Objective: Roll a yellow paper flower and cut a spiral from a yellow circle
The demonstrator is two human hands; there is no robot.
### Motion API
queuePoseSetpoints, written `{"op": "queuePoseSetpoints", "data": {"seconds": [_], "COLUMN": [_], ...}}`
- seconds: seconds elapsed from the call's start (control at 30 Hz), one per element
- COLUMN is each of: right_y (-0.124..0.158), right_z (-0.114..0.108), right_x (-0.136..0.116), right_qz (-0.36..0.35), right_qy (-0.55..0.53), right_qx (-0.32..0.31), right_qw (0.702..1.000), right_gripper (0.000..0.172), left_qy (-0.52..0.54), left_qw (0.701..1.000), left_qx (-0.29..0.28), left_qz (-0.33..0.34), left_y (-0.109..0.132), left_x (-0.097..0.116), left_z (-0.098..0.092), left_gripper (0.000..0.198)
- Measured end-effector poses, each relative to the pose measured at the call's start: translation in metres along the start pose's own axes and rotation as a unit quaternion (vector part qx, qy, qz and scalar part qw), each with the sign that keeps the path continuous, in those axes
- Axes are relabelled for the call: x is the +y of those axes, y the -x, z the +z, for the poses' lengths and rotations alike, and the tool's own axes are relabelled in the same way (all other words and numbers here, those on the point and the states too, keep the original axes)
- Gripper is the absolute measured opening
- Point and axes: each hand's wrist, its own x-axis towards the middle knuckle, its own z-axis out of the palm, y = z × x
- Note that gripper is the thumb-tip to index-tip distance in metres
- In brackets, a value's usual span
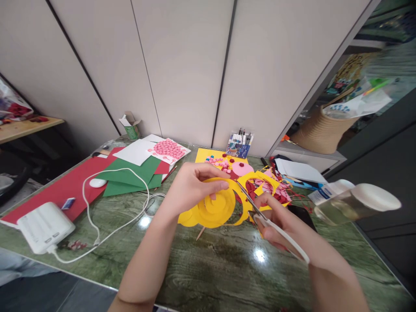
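My left hand (191, 190) pinches the upper edge of a round yellow paper spiral (217, 208), thumb in front. A narrow yellow strip curls away from the spiral on its right side. In my right hand (276, 221) is a pair of scissors (256, 208), blades pointing up and left towards the paper's right edge. Whether the blades touch the paper is hard to tell. Partly behind the spiral, at its lower left, lies another rounded yellow paper piece (188, 218). Below them a thin wooden stick (200, 234) rests on the table.
Paper scraps (266, 186) and pink rolled pieces (217, 162) lie behind my hands. Green sheets (133, 175), red paper (81, 186) and a white power bank (45, 227) with a looping cable (117, 232) are at left. A clear bottle (351, 208) stands at right.
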Motion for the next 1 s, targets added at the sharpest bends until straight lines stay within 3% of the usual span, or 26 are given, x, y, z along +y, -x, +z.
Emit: {"op": "queuePoseSetpoints", "data": {"seconds": [0.3, 0.67, 1.0], "right_y": [-0.002, 0.001, 0.003], "right_z": [0.004, 0.003, -0.001], "right_x": [-0.003, -0.005, -0.008], "right_qz": [-0.013, 0.032, 0.075], "right_qy": [0.015, 0.035, 0.086], "right_qx": [0.001, -0.016, -0.062], "right_qw": [1.0, 0.999, 0.991], "right_gripper": [0.042, 0.044, 0.04], "left_qy": [0.003, -0.007, -0.063], "left_qw": [1.0, 0.998, 0.987], "left_qx": [-0.017, -0.063, -0.148], "left_qz": [-0.01, -0.026, -0.031], "left_y": [-0.001, 0.0, 0.002], "left_x": [-0.002, -0.002, 0.0], "left_z": [0.0, -0.009, -0.021], "left_gripper": [0.012, 0.01, 0.011]}}
